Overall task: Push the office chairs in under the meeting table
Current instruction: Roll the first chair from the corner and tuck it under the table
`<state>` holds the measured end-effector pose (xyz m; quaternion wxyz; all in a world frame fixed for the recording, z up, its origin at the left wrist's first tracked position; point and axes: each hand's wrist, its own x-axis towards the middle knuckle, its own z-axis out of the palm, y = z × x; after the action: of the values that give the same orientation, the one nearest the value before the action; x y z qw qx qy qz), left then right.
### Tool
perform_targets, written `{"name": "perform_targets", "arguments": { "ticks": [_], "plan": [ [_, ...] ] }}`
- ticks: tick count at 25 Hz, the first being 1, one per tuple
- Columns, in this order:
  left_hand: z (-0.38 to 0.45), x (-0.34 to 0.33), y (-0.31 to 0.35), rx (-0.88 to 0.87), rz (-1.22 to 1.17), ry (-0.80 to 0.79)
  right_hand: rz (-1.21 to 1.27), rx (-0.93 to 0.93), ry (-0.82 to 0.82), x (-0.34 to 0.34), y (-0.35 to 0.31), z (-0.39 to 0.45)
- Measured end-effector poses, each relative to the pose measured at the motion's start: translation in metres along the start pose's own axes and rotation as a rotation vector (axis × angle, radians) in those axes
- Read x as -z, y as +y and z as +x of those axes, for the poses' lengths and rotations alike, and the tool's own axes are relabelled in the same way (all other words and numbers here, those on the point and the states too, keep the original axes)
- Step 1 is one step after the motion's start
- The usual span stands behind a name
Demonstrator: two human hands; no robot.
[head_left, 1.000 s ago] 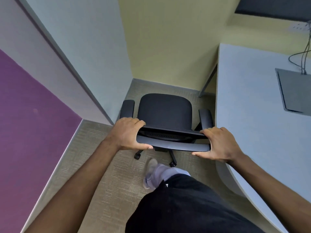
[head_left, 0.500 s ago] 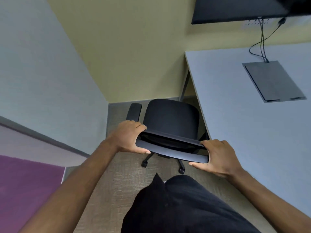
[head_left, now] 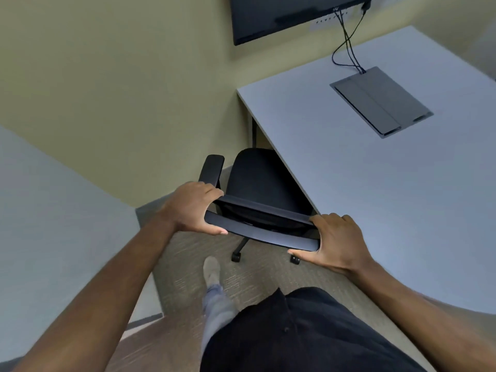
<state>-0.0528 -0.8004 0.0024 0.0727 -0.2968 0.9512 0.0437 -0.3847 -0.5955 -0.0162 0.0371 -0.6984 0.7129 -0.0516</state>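
One black office chair (head_left: 257, 181), its seat partly under the one meeting table (head_left: 375, 189). Left hand (head_left: 192, 208) and right hand (head_left: 335, 241) both clasp its backrest top.

1. A dark wall screen (head_left: 290, 16) hangs at the top of the frame on the yellow-green wall (head_left: 120, 84).
2. Black cables (head_left: 347, 47) run down from under the screen to a grey hatch (head_left: 381, 100) at the upper right.
3. Brownish carpet (head_left: 185, 269) covers the floor, lower centre.
4. A pale grey wall (head_left: 53, 237) fills the left side.
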Motion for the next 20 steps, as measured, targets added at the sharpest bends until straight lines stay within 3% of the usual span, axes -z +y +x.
{"name": "perform_targets", "arguments": {
  "ticks": [11, 20],
  "plan": [
    [0.145, 0.032, -0.148, -0.367, 0.055, -0.029, -0.032, -0.351, 0.103, -0.017, -0.065, 0.093],
    [0.255, 0.056, -0.210, -0.567, 0.072, -0.025, -0.020, -0.557, 0.167, -0.020, -0.081, 0.167]
  ]
}}
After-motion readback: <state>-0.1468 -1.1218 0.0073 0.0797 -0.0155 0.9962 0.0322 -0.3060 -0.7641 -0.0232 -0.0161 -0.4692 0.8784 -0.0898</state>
